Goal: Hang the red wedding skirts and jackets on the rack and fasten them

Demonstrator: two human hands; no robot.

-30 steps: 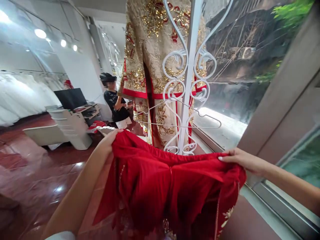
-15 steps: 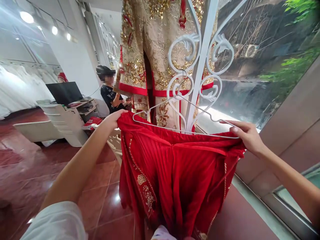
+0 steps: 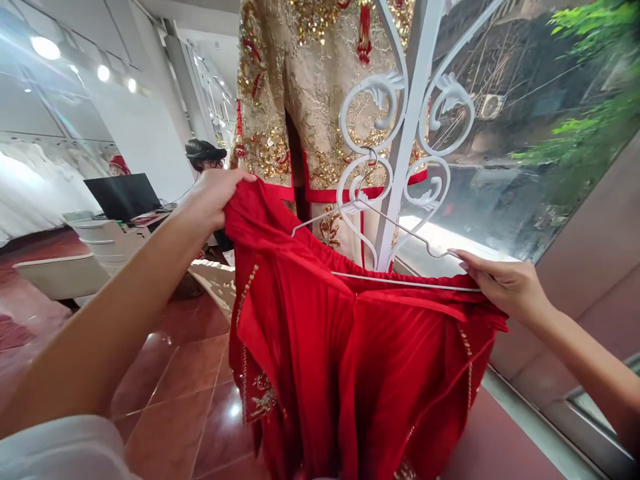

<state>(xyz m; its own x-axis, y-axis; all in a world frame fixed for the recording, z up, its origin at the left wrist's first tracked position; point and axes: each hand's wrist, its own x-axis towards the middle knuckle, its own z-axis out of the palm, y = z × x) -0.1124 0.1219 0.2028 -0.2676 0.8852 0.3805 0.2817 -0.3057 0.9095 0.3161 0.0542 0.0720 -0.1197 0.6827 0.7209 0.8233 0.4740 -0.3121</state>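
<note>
A red pleated skirt (image 3: 320,360) with gold beading hangs in front of me, its waistband stretched between both hands. My left hand (image 3: 207,200) is closed on the waistband's left corner, raised higher than the right. At the other end, my right hand (image 3: 505,283) pinches the waistband together with the end of a thin white wire hanger (image 3: 410,235). The hanger's hook hangs on a white scrolled metal stand (image 3: 400,173). Its lower bar runs along the waistband, and its left end is hidden behind the raised red cloth.
Behind the stand hangs a gold-embroidered cream garment (image 3: 320,120) with red trim. A window (image 3: 505,147) is on the right. To the left are a monitor (image 3: 123,197), a white drawer unit (image 3: 100,243), white gowns (image 3: 35,180) and another person (image 3: 203,153), partly hidden by my arm.
My left hand has lifted the skirt's left corner up and over the hanger's left end, which is now covered. My right hand has shifted slightly right and down, still gripping.
</note>
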